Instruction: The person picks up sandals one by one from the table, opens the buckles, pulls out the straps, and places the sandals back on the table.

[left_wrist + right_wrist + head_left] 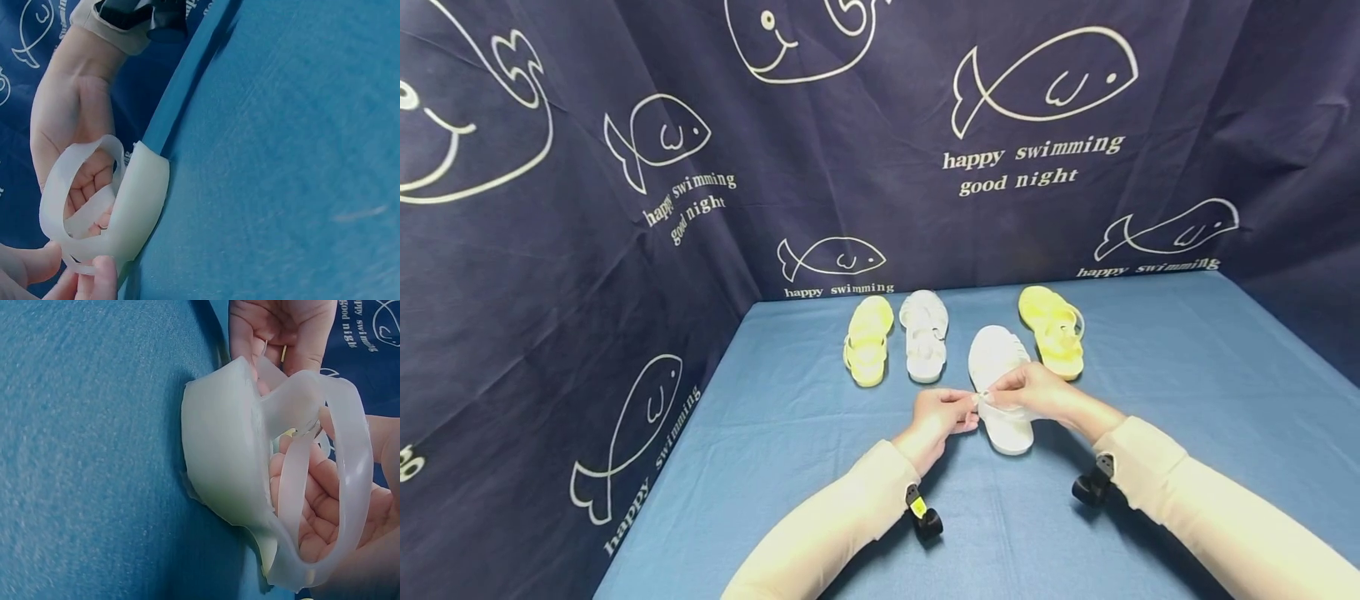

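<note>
A white sandal (1009, 432) lies on the table with its heel towards me. My left hand (942, 419) is at the sandal's left side, its thumb and fingertips pinching the strap end. From across the sandal, my right hand (1039, 390) reaches over and pinches the strap near the same spot. In the left wrist view, the heel strap (56, 200) stands up as a loop above the sole (144, 194). A small buckle (312, 430) shows by the right fingers in the right wrist view; whether it is fastened cannot be told.
Behind on the left lie a yellow sandal (869, 342) and another white sandal (924, 337). A second yellow sandal (1052, 332) lies behind my right hand. Blue cloth covers the table (790, 433). A dark printed curtain (880, 183) hangs along the back and left.
</note>
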A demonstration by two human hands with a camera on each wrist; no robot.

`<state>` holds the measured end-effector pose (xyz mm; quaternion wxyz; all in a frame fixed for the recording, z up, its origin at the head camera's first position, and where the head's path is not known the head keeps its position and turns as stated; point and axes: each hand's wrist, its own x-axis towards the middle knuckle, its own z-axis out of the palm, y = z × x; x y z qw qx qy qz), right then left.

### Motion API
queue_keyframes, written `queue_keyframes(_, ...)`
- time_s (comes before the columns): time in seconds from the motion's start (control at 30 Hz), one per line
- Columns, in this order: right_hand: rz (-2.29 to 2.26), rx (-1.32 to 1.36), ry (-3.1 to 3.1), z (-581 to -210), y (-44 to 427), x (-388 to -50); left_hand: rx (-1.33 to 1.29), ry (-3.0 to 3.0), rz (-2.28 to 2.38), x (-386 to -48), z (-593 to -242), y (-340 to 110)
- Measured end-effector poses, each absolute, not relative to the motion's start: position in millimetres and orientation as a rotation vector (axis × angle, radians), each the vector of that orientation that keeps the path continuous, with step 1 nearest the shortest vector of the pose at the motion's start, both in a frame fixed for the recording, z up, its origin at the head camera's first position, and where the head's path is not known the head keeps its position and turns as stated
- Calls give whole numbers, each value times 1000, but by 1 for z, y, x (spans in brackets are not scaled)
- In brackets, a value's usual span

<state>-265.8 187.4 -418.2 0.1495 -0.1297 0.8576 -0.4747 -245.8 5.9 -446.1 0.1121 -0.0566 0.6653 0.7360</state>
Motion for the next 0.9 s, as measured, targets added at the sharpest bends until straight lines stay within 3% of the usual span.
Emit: queue_keyframes(0.9,-1369,-343,2456,-420,189,-267,-149,1934,2247,-247,-451,6)
